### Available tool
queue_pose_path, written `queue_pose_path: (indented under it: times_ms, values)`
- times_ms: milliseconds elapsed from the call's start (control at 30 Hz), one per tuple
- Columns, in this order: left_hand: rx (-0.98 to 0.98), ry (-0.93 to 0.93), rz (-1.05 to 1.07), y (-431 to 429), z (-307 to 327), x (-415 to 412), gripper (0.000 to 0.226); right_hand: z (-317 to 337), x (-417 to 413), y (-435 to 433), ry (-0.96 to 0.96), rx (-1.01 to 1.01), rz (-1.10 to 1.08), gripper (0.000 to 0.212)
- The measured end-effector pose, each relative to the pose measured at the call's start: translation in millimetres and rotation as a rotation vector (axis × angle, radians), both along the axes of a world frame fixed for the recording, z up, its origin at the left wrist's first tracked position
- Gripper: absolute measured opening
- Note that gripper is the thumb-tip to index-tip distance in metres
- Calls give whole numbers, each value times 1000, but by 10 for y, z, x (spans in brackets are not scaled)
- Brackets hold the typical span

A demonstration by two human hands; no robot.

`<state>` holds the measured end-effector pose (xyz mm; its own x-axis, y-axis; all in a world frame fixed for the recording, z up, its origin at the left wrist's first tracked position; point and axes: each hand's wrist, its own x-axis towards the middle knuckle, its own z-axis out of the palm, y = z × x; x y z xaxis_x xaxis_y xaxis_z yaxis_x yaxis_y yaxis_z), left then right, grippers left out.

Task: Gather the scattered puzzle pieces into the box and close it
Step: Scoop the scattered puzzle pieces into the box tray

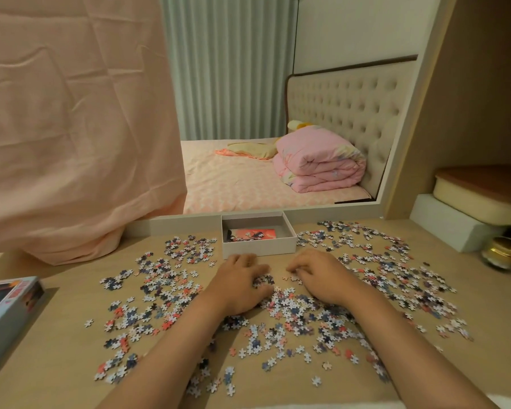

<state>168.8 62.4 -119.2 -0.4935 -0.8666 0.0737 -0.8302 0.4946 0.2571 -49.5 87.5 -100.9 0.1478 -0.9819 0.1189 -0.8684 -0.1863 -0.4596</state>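
Several small puzzle pieces [165, 287] in white, blue and coral lie scattered across the wooden table [56, 335]. An open white box [258, 247] stands at the table's back middle with a coral picture card inside. My left hand [239, 283] and my right hand [319, 276] rest palm down on the pieces just in front of the box, fingers curled toward each other around a small cluster of pieces [264, 280] between them. Whether pieces are gripped under the fingers is hidden.
The box lid [6, 308] with a printed picture lies at the left table edge. A mirror [278, 113] stands behind the box, partly draped by a pink cloth [71, 128]. A cream container [481, 193] on white foam and a gold-lidded jar [502, 252] sit at the right.
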Motion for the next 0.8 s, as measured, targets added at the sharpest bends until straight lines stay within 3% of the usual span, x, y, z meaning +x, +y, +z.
queue_pose_path:
  times_ms: [200,300,400,500,667,800]
  values:
    - [136,136,-55,94,5,100,58,-101,170,164,189,169,75,51]
    - [138,176,-97,142,25,179,65,-101,292,241,44,162,132,47]
    - [200,139,-78,154,60,260,95,-3,352,322,-174,153,126,44]
    - [239,-31,-55,139,109,330,109,106,330,352,-70,102,90,52]
    - [149,-92,-57,93,111,363,81,95,357,351,273,200,80,84]
    - [93,-8,-81,103,91,314,68,-18,464,285,278,147,114,77]
